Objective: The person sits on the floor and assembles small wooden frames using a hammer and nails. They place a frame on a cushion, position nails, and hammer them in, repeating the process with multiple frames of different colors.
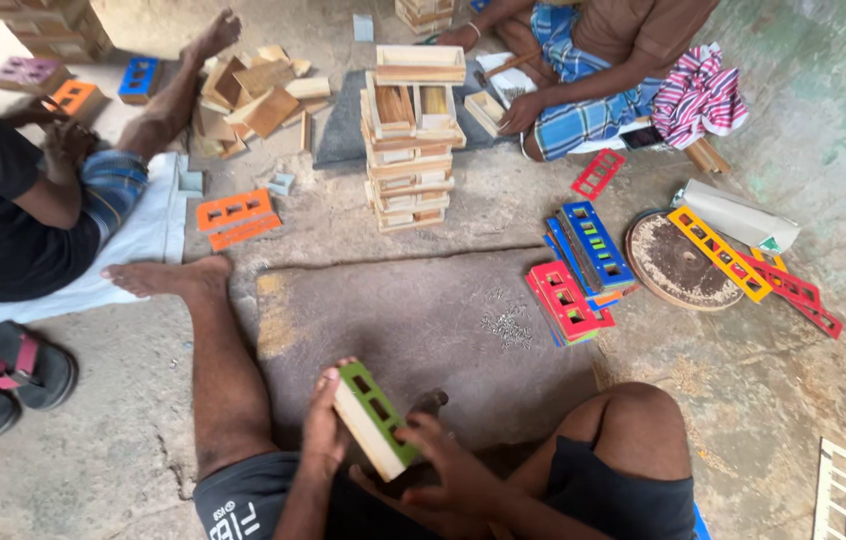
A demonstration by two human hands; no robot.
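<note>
I sit on the floor with a green-faced wooden box frame [371, 420] held on edge between both hands, just above my lap. My left hand [323, 425] grips its left side. My right hand [443, 465] clasps its lower right end, and a dark tool head [431, 402] pokes out just behind that hand. My left leg [213, 350] stretches forward on the left and my right knee [633, 420] is bent on the right. A grey mat [423, 320] lies in front of me with a scatter of small nails [505, 326] on it.
A tall stack of bare wooden frames [411, 140] stands ahead. Red and blue painted panels [578, 275] lie right of the mat, beside a round disc [678, 262] and yellow and red strips. Two other people sit at left and far right. Sandals [3, 375] lie at left.
</note>
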